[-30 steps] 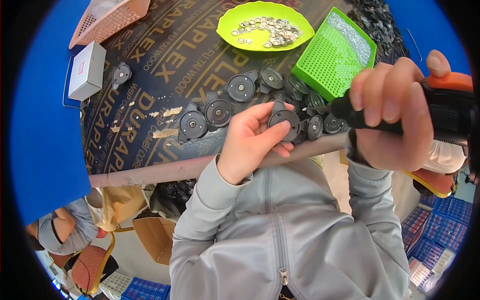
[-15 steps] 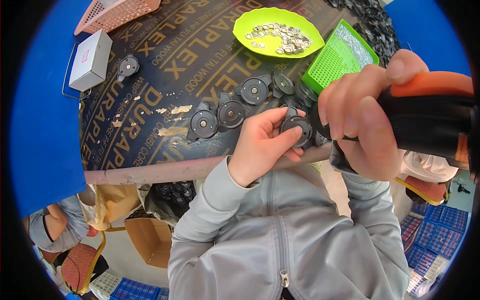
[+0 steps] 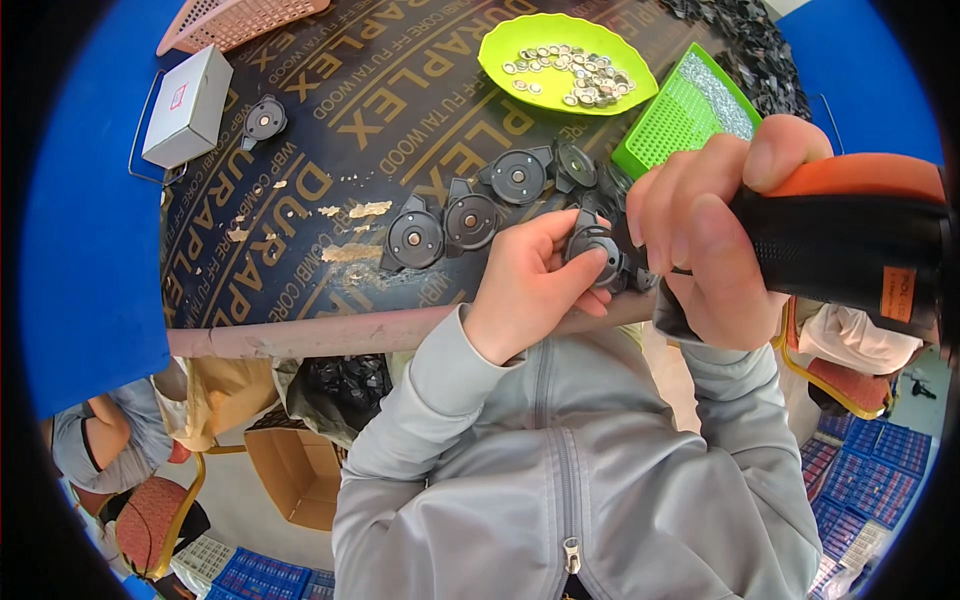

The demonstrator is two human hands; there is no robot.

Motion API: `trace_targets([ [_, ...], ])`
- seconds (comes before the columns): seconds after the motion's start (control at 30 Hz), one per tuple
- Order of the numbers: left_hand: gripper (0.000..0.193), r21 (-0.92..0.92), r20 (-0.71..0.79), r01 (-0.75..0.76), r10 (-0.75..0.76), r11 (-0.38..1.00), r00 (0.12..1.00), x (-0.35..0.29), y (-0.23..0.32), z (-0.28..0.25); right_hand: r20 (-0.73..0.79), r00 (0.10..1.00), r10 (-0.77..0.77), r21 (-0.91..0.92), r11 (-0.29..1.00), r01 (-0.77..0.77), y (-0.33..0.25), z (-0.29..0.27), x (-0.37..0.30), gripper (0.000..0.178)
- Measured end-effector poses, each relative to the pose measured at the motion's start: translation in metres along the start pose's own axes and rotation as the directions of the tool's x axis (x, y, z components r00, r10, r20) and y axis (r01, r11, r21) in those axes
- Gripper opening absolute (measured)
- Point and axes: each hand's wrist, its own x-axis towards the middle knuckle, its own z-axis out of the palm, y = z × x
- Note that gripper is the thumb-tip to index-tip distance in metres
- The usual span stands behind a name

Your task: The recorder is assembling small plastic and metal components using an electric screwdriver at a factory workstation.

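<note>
My left hand (image 3: 525,285) pinches a round black plastic part (image 3: 590,242) between thumb and fingers, near the table's front edge. In my right hand (image 3: 725,230) is an orange and black power screwdriver (image 3: 840,245), gripped around its body. Its front end points toward the held part; the right fingers hide the tip, so contact cannot be made out. Left of and beyond my left hand, similar round black parts (image 3: 415,238) lie in a slanting row, each with a small metal disc at its centre. More of them sit partly hidden behind the hands.
A yellow-green bowl (image 3: 495,75) holds small metal discs. Beside it stands a green perforated basket (image 3: 640,150) with small silvery pieces. Black pieces (image 3: 750,60) are heaped at the far right. At left are a white box (image 3: 185,110), a lone black part (image 3: 265,120) and a pink basket (image 3: 240,25).
The right hand and the screwdriver have shifted slightly left. The part in my left hand looks a little more tilted. The whole tabletop view has moved slightly right.
</note>
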Motion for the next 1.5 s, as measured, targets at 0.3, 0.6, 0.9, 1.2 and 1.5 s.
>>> trace_targets([
  [0.3, 0.024, -0.018, -0.049, 0.026, -0.027, 1.0, 0.998, 0.002, 0.002, 0.005, -0.18, 0.948, -0.263, 0.034, 0.961, 0.273, 0.007, -0.023, -0.004, 0.038],
  [0.6, 0.035, -0.174, -0.001, -0.086, 0.088, 0.981, 0.996, 0.003, 0.0, 0.0, -0.544, 0.807, -0.23, -0.112, 0.973, 0.202, 0.028, -0.094, -0.024, 0.03],
  [0.9, 0.036, -0.125, -0.018, -0.101, 0.099, 0.987, 0.995, 0.002, 0.002, 0.002, -0.579, 0.796, -0.179, -0.175, 0.98, 0.093, 0.042, -0.106, -0.031, 0.031],
  [1.2, 0.037, -0.12, -0.055, -0.108, 0.102, 0.987, 0.993, 0.002, 0.003, 0.003, -0.581, 0.798, -0.16, -0.16, 0.984, 0.08, 0.043, -0.107, -0.027, 0.031],
  [1.5, 0.037, -0.141, -0.04, -0.117, 0.112, 0.983, 0.993, 0.001, 0.002, 0.001, -0.565, 0.81, -0.159, -0.177, 0.982, 0.07, 0.045, -0.106, -0.027, 0.03],
])
